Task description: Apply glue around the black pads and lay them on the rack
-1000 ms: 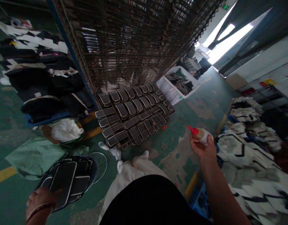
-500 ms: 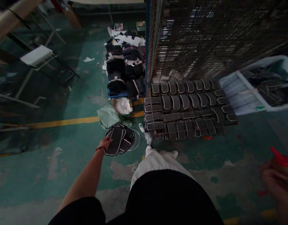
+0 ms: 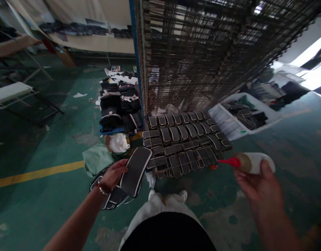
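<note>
My left hand (image 3: 114,174) grips the left edge of a dark, curved panel (image 3: 136,170) with a pale border. Under that panel and my wrist lies a pile of similar dark pieces (image 3: 108,204) on a round support. On the right, my right hand (image 3: 257,183) is wrapped round a whitish bottle (image 3: 254,162) with a red nozzle pointing left. Rows of stacked dark panels (image 3: 183,132) lie low in front of me, between the two hands and farther forward.
A tall wire rack (image 3: 181,59) rises behind the rows. Beyond them at the right stands a white bin (image 3: 224,122) of dark pieces. Black bundles (image 3: 109,104), a green cloth (image 3: 96,158) and a container with a white bag (image 3: 118,143) are at the left.
My left hand has lifted a panel off the pile and brought it up and to the right. My right hand with the bottle has come farther into view. The camera has tilted up.
</note>
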{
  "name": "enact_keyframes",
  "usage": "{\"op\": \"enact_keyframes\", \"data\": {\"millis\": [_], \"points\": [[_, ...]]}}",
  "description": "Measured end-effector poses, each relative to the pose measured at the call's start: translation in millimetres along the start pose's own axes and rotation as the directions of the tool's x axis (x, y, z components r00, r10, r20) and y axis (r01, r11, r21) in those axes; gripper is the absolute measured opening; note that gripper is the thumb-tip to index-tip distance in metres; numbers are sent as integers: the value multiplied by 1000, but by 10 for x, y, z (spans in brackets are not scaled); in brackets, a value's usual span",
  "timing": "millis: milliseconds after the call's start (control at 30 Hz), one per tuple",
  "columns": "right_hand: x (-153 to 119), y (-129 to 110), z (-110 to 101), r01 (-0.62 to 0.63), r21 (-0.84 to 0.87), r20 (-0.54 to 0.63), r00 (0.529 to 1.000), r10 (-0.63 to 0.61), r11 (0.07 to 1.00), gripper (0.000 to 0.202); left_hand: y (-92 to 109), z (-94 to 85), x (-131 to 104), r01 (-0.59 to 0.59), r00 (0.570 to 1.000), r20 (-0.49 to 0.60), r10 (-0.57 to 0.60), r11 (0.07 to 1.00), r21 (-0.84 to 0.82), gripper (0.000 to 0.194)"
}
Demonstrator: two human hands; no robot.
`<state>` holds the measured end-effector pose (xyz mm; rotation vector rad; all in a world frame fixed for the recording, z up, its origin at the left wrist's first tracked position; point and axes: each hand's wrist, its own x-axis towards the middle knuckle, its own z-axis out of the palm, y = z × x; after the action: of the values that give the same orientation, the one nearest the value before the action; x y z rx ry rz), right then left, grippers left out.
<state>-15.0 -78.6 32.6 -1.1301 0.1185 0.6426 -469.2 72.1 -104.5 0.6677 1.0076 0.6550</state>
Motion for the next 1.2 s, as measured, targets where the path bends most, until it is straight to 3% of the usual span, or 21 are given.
{"op": "enact_keyframes", "data": {"millis": [67, 133, 167, 267, 367, 567, 967, 1200], "points": [[-117, -34, 248, 70, -23, 67, 995, -68, 997, 17, 118, 434, 18, 21, 982, 187, -30, 999, 49, 36], [-229, -83, 438, 151, -36, 199, 970, -141, 988, 15, 226, 809, -6, 19, 919, 389, -59, 994, 106, 36], [-277, -114, 511, 188, -39, 275, 946, -170, 981, 26, 279, 967, -32, 9, 882, 466, -68, 992, 129, 37], [-379, -232, 655, 310, -52, 448, 857, -255, 949, 47, 433, 1312, -142, -24, 799, 595, -81, 986, 167, 39], [-399, -365, 716, 384, -62, 559, 778, -287, 921, 42, 560, 1511, -246, -50, 743, 663, -86, 982, 183, 37], [-303, -535, 718, 439, -73, 638, 710, -296, 895, 38, 659, 1754, -340, -67, 732, 673, -104, 972, 223, 35], [-249, -539, 613, 389, -170, 668, 721, -184, 905, 32, 682, 1958, -365, -111, 678, 717, -159, 943, 314, 35], [-255, -534, 565, 359, -132, 661, 727, -188, 924, 33, 709, 1992, -383, -93, 715, 673, -189, 928, 360, 31]]}}
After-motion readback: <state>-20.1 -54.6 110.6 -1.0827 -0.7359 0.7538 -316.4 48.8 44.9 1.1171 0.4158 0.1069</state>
